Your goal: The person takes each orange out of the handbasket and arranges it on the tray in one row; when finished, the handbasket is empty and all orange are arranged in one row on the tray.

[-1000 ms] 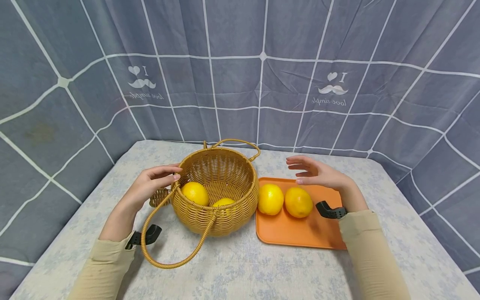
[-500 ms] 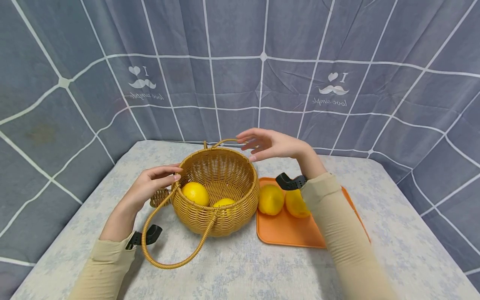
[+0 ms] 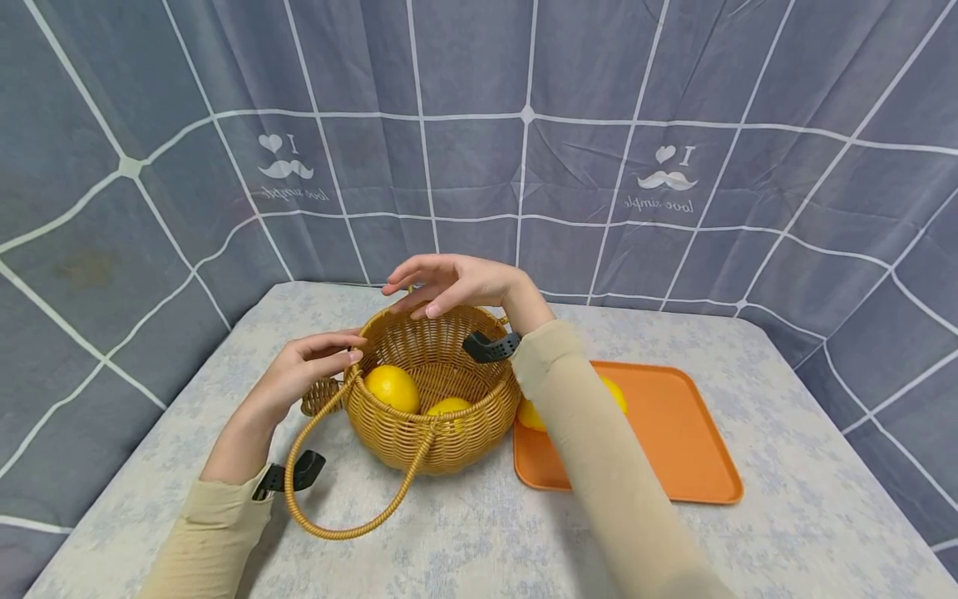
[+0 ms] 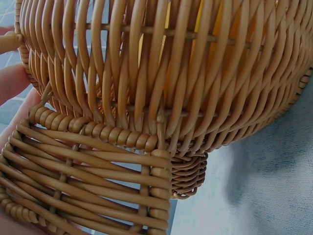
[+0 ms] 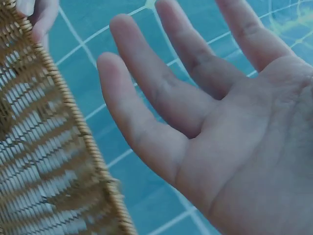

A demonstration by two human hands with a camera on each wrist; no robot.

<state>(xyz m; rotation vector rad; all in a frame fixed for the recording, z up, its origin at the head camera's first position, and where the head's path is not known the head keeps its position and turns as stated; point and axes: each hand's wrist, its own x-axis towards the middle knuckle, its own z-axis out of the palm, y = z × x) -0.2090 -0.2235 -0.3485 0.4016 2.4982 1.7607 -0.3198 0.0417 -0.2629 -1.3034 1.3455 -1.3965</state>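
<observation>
A round wicker basket (image 3: 441,445) stands on the table with two yellow citrus fruits inside, one (image 3: 392,388) at the left and another (image 3: 449,407) partly hidden by the front rim. My left hand (image 3: 288,383) holds the basket's left rim, fingers and thumb at its edge. The left wrist view shows the woven side and a small woven flap (image 4: 88,176). Over the far rim, my right hand (image 3: 471,281) hovers with nothing in it, fingers spread and slightly bent; the right wrist view shows its bare palm.
An orange tray (image 3: 674,424) lies right of the basket. Two more yellow citrus fruits rest on it, mostly behind the right sleeve (image 3: 591,441). One basket handle (image 3: 340,531) droops toward the front left. A grey gridded curtain (image 3: 479,166) rises behind the table.
My right hand has moved left from above the tray to over the back of the basket, and its forearm now covers part of the tray fruits. The left hand and basket stay put.
</observation>
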